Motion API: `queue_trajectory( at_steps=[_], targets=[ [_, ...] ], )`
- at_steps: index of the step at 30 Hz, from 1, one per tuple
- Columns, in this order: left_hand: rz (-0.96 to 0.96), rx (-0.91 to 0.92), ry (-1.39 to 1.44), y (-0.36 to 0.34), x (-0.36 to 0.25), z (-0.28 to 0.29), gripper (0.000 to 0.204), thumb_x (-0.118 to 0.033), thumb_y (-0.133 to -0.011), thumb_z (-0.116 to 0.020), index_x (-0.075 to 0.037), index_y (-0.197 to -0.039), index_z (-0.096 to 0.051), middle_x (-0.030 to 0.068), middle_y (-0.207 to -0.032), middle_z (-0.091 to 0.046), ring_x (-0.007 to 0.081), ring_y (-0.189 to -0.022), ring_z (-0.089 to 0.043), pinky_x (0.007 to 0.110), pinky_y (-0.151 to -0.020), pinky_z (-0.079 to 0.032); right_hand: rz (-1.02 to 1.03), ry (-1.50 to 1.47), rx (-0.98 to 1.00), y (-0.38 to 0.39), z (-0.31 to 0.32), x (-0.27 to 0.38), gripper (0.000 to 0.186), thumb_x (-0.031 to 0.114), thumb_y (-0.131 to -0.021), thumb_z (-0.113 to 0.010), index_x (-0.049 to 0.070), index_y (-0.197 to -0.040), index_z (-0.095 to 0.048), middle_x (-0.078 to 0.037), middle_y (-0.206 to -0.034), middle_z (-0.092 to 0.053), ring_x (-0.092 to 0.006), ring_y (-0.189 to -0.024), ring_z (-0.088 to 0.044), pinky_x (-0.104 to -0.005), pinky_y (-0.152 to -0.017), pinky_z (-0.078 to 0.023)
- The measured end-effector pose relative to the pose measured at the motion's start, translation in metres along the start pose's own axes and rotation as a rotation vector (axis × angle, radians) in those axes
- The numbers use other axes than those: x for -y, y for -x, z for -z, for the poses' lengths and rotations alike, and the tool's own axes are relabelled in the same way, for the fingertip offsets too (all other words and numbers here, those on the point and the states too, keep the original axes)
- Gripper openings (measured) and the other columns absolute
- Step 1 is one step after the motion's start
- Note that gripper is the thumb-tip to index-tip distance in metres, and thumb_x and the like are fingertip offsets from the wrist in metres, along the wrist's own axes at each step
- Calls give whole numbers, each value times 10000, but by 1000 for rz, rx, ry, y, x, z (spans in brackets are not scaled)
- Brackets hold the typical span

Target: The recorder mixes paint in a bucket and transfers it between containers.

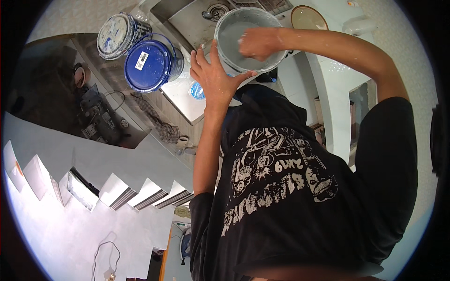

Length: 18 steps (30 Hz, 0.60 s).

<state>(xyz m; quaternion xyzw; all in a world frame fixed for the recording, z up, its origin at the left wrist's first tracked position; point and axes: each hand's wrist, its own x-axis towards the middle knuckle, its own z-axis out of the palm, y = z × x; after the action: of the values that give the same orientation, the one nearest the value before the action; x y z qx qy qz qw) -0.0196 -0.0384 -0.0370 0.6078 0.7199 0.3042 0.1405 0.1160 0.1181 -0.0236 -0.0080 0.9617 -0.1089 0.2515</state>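
A round whitish bucket (228,29) with grey, wet-looking contents stands at the sink's edge. My left hand (214,75) lies against its near left side, with fingers spread and the thumb stretched along the rim. Inside the bucket's mouth, my right hand (262,43) is closed in a fist, its forearm reaching in from the right. Whatever that fist may hold is hidden. Pale smears mark the fingers of both hands. Under my left wrist, a blue-and-clear object (197,91) lies on the white counter (187,105).
A metal sink (183,23) lies behind the bucket. Left of it stand a blue-lidded bucket (146,65) and a splattered paint bucket (113,36). A tan round dish (308,18) sits to the right. Dark machinery (105,122) and white stair steps (117,191) are at the lower left.
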Motion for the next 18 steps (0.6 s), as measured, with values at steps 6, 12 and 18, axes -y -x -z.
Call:
queue_trajectory(
  at_steps=[6,12,18],
  targets=[
    [-13,24,13,-3,-6,-3,1195,-613,-437,-895,-52,-1394,-449,280,-1387,-385,491,-1328,-276,588,-1072,-237,-167,165,-367,12,-36,-38,136,107,-672,-654,42,-788,-680,-155,-786,-668,-326,-803,-672,-439,-667,-504],
    [-9,23,-33,0,-1,1,1212,-627,-448,-891,-72,-1416,-418,293,-1371,-404,461,-1337,-295,569,-1087,-254,-241,-41,-161,0,-45,3,121,105,-675,-658,34,-772,-664,-169,-770,-653,-352,-778,-661,-460,-669,-501],
    [-17,30,-33,-3,-3,1,1208,-624,-449,-892,-71,-1412,-417,291,-1370,-404,458,-1333,-297,568,-1084,-257,-394,-76,-468,-12,-19,-18,193,92,-644,-666,13,-820,-674,-183,-843,-682,-367,-842,-668,-478,-720,-517]
  ],
)
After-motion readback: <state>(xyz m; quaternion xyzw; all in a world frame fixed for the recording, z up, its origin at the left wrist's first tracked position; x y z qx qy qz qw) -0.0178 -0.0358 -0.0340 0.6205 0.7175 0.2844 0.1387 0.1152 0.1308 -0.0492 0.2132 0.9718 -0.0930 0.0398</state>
